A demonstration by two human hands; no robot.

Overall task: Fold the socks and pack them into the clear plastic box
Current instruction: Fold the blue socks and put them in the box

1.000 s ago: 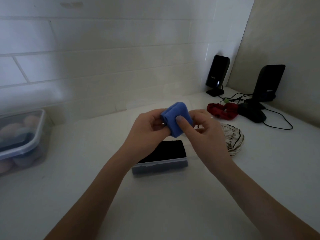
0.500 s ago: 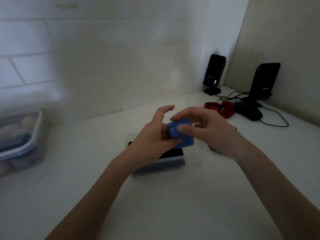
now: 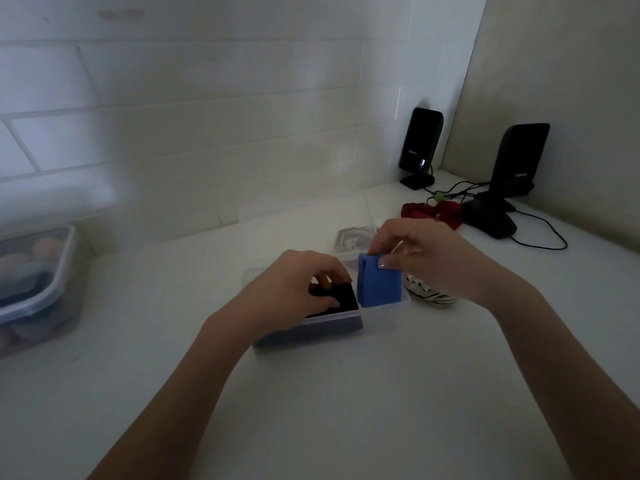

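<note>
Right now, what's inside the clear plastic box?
The clear plastic box holds a black sock, pressed by the left hand, and the folded blue sock, held by the right hand. Anything beneath them is covered.

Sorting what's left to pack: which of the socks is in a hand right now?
The folded blue sock, pinched by the right hand over the clear plastic box; the red sock and striped sock lie loose.

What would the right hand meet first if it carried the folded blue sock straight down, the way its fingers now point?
Most likely the floor of the clear plastic box, in the free slot beside the black sock. The right hand holds the blue sock partly inside already, though depth is unclear.
</note>
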